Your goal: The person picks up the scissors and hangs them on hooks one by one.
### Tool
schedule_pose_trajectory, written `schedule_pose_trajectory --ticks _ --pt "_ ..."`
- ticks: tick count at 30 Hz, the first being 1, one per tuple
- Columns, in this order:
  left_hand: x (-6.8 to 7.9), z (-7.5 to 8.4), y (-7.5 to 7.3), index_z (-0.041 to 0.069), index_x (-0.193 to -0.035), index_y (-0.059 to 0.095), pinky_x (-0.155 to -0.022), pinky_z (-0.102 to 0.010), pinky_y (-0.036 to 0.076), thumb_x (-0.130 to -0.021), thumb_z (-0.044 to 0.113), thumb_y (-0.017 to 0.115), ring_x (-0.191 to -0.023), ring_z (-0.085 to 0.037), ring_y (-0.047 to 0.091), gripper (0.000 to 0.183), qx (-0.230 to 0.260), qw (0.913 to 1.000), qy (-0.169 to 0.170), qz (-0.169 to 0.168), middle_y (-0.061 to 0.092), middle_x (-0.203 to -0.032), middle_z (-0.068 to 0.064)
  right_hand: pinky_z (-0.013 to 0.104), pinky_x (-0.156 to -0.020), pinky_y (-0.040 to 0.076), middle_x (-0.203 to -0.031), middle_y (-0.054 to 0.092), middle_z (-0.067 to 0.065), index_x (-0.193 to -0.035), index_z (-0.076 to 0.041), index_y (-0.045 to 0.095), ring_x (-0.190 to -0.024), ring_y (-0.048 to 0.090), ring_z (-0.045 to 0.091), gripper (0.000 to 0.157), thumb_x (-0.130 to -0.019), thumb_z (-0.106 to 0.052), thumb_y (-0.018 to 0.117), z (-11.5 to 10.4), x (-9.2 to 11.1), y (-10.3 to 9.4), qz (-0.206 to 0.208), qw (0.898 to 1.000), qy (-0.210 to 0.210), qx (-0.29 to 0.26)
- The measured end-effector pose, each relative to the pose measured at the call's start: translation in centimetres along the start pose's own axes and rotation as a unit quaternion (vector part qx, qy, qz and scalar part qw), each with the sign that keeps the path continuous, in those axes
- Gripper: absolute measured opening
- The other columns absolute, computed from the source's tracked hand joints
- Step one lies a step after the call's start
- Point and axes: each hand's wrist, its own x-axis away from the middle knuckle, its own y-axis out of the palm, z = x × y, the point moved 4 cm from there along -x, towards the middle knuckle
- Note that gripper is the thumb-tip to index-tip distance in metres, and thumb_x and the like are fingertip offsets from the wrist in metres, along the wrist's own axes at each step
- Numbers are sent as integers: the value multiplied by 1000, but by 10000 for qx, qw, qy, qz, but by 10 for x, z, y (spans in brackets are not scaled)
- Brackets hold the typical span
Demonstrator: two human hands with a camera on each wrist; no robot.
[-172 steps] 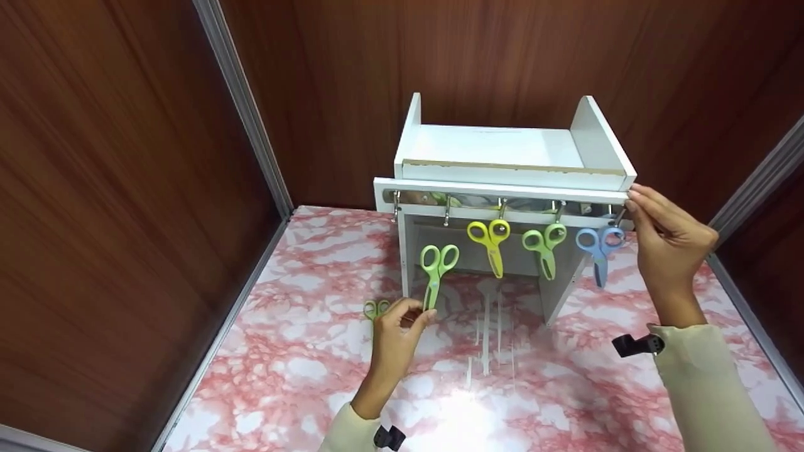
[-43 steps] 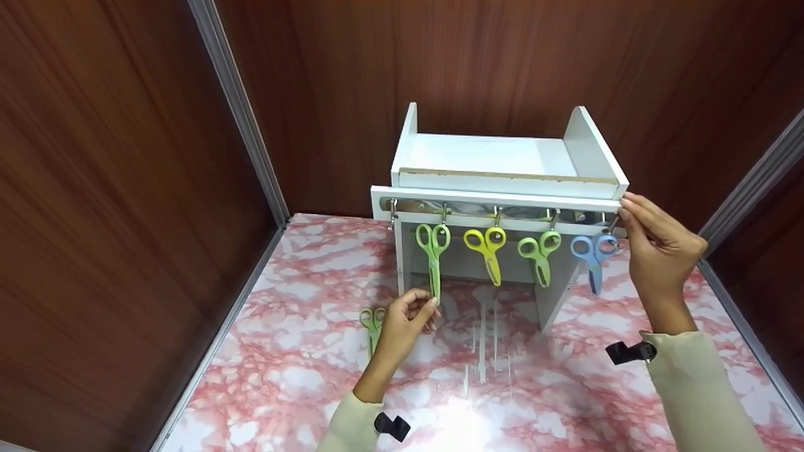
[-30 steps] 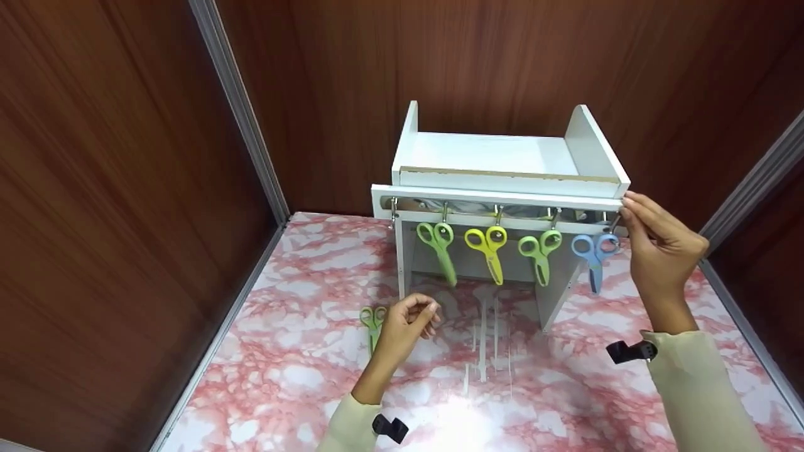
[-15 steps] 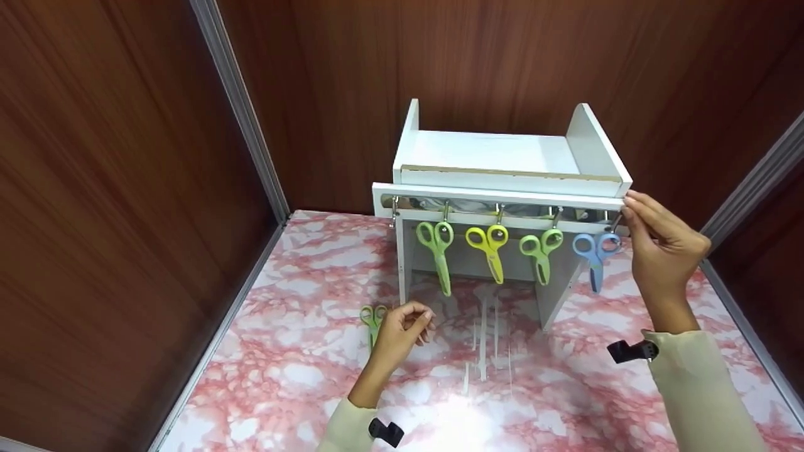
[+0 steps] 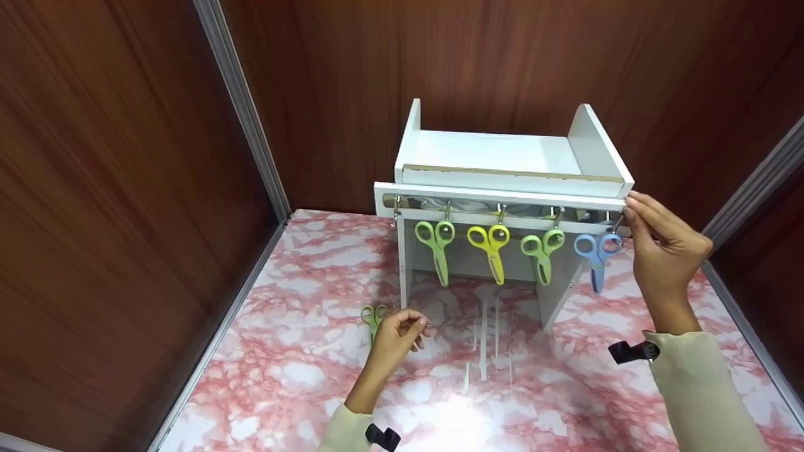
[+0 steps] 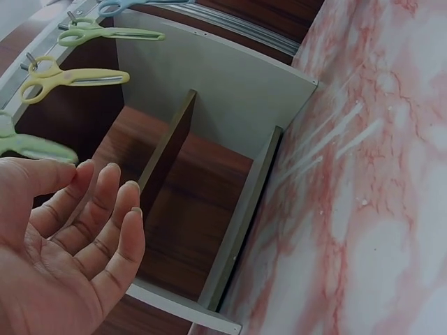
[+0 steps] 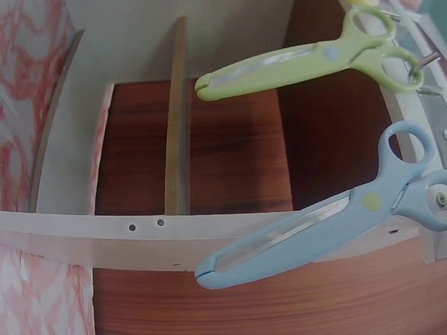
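Note:
Green scissors [image 5: 440, 254] hang by one handle loop from a hook on the white hook rail [image 5: 502, 192]. Yellow scissors [image 5: 494, 256], a second green pair [image 5: 544, 265] and blue scissors [image 5: 597, 270] hang to their right. My left hand [image 5: 401, 336] hovers low at the shelf's left side, fingers loosely bent and holding nothing; in the left wrist view its thumb is in front of the green scissors' tip. My right hand [image 5: 672, 254] pinches the rail's right end beside the blue scissors. More green scissors [image 5: 374, 321] lie on the table, partly behind my left wrist.
A white shelf unit [image 5: 499, 150] stands behind the rail. The leftmost hook [image 5: 396, 212] bears nothing. Red-and-white marbled table [image 5: 301, 370] has pale streaks before the shelf. Dark wood panels [image 5: 502, 56] close off the back and sides.
My left hand brought the green scissors up to the second hook from the left and let them go; they swung and now hang. That hand has since lowered slightly. My right hand stays at the rail.

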Motion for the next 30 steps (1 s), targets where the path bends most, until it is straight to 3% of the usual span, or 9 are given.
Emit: schedule_pose_trajectory --ticks 2,7,13,16,21,24,27,30 --pt "1 -2 -1 -10 -101 67 -58 -39 58 -103 5 59 -70 -53 63 17 -27 10000 -41 31 68 -90 -32 23 -88 57 -101 75 22 -91 7 79 -99 74 29 14 -80 17 76 0 0 0 19 10000 -2 -37" --pt "2 -15 -5 -2 -101 69 -55 -28 56 -102 10 61 -65 -38 66 15 -5 9999 -47 121 70 -87 -24 23 -89 57 -102 75 22 -91 8 78 -99 74 29 14 -81 17 76 -1 0 0 -5 10000 19 -59" --pt "5 -17 -7 -5 -102 68 -55 -25 55 -102 13 62 -62 -23 65 19 13 9998 -103 161 70 -85 -18 24 -89 57 -101 75 22 -91 8 79 -99 74 30 14 -81 17 76 -1 0 0 20 10000 7 -77" --pt "6 -18 -9 -7 -103 68 -56 -27 56 -102 11 62 -63 -26 66 19 -3 9995 -211 232 70 -86 -20 24 -89 57 -101 75 22 -91 7 79 -99 74 30 15 -81 17 76 0 0 0 18 10000 -4 -90" --pt "9 -16 -11 -6 -103 68 -57 -29 56 -102 8 60 -68 -45 65 16 -240 9989 -262 307 69 -88 -25 24 -89 57 -102 75 22 -92 8 78 -99 74 29 15 -81 17 76 1 0 0 19 9999 20 -139" --pt "13 -5 -12 -5 -102 68 -57 -36 57 -102 6 59 -72 -55 62 14 -421 9985 -187 297 69 -88 -27 25 -90 57 -101 75 22 -91 8 78 -99 74 29 14 -81 17 76 1 0 0 26 9999 21 -145" --pt "18 8 -14 -6 -102 68 -60 -44 59 -102 5 59 -74 -57 61 14 -472 9983 -165 290 69 -88 -27 24 -89 58 -101 75 22 -91 8 78 -98 74 29 15 -80 17 76 1 0 0 17 9999 4 -123" --pt "22 16 -16 -8 -102 67 -60 -44 59 -102 5 59 -73 -55 62 16 -468 9983 -131 306 69 -88 -27 24 -88 58 -101 75 22 -92 7 79 -98 74 29 15 -80 18 75 0 0 0 7 10000 -17 -95"
